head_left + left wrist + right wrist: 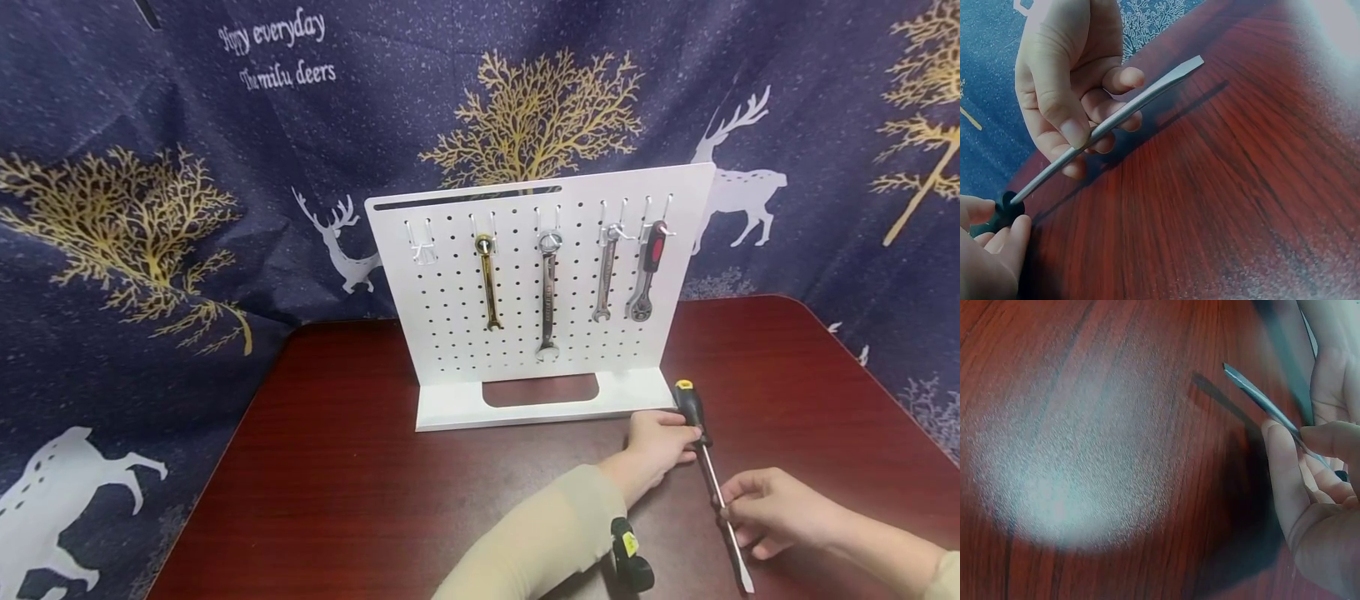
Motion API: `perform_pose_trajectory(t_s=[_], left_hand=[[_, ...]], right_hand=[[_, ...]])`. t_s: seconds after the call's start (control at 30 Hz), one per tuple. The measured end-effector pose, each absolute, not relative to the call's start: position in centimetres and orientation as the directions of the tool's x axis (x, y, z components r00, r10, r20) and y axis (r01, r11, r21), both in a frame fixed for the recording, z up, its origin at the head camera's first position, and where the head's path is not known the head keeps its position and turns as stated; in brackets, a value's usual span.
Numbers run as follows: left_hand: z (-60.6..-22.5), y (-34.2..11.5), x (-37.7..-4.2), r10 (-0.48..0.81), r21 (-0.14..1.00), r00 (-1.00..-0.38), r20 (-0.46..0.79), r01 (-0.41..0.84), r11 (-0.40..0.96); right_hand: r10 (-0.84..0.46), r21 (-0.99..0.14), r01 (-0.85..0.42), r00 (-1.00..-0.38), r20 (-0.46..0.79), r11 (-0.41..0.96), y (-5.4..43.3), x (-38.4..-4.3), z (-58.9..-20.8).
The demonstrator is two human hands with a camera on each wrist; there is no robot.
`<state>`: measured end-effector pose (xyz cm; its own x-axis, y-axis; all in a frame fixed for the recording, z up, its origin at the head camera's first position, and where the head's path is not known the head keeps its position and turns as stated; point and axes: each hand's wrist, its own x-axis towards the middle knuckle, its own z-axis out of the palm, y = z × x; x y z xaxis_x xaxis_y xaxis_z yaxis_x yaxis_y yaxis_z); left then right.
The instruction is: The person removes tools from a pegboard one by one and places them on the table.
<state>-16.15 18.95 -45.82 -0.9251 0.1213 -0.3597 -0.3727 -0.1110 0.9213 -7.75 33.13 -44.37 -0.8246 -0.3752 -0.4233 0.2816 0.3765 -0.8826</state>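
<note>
A flat-blade screwdriver [692,407] with a black, yellow-tipped handle slants beside the pegboard's right front corner, its blade toward the near edge. Around the lower handle, my left hand [654,446] holds it between thumb and fingers. My right hand [783,510] pinches the steel shaft [1124,112] about midway, thumb on one side and fingers on the other. In the left wrist view, the blade stands off the wood, with its shadow apart from it. The right wrist view shows the blade tip [1235,374] beyond the right hand's fingertips.
A white pegboard [450,333] stands on the red-brown table [337,500]. From its hooks hang a gold wrench [489,287], two silver wrenches [549,300] and a red-and-black ratchet [651,267]. The leftmost hook [423,250] is bare. A black item with a yellow label [630,557] is at the left sleeve.
</note>
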Motion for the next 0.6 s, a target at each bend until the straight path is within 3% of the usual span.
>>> perform_pose_trajectory(t_s=[0.6], left_hand=[[-44.91, 18.28, -15.83, 0.153, 0.935, -0.922, -0.355, -0.354, 0.033]], right_hand=[[-0.277, -0.839, 0.27, -0.858, -0.432, 0.472, 33.4, -8.02, -43.95]])
